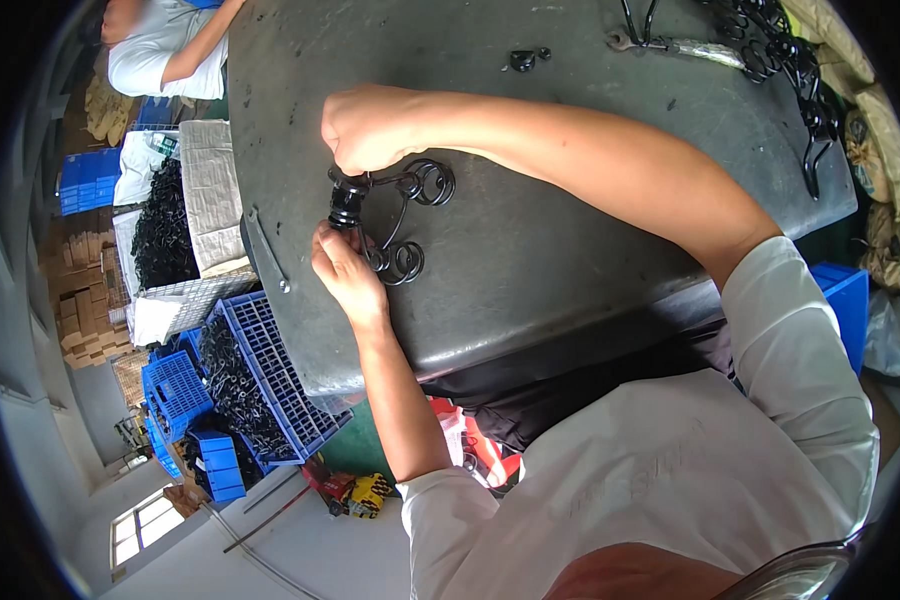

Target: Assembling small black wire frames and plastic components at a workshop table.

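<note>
The left hand (348,268) wraps its fingers around the lower end of a glossy black ribbed cylinder (346,203) with coiled black wire (410,264) beside it, over a dark grey worktable (530,270); the right hand (372,125) closes fist-like on its upper end. Farther lies a silver metal wrench (705,50).

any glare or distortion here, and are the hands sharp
Head view: window nearly blown out; head view: grey table carries a pale sheen along its near edge; head view: dark fisheye rim closes in on the corners; head view: left hand, right hand and black cylinder look fairly sharp.
</note>
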`<state>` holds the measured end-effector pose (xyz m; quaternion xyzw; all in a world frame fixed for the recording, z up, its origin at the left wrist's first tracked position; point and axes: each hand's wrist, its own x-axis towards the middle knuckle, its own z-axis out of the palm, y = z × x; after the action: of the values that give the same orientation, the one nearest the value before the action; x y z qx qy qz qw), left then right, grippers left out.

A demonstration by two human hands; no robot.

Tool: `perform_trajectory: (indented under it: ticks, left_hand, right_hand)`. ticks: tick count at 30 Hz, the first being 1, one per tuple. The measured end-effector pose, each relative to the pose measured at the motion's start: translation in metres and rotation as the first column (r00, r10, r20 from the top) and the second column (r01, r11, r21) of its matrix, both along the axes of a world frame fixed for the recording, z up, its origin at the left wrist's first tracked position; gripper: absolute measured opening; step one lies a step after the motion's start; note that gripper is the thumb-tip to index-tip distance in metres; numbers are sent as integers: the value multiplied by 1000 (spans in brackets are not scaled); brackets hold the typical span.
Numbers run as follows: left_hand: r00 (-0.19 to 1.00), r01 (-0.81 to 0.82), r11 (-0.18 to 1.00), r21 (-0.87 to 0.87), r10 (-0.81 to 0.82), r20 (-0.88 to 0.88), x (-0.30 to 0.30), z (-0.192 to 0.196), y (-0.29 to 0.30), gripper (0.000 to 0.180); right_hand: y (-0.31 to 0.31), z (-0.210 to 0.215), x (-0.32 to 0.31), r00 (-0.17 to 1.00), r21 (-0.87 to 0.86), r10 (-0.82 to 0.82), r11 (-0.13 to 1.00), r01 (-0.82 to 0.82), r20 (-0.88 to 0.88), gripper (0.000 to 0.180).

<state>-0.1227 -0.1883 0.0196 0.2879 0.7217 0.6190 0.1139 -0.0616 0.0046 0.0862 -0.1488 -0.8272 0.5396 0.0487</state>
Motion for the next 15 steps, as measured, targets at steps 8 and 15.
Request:
perform_trajectory:
  ticks: [8,15]
  left_hand:
    - [999,-16,998,-63,13,-38,-4,2,-1,31]
    - [970,-81,997,0,79,229,9,5,-8,32]
  right_hand:
    - [3,0,-8,999,108,37,993,-38,13,5]
    - [-2,0,-8,1000,15,24,1000,-24,14,5]
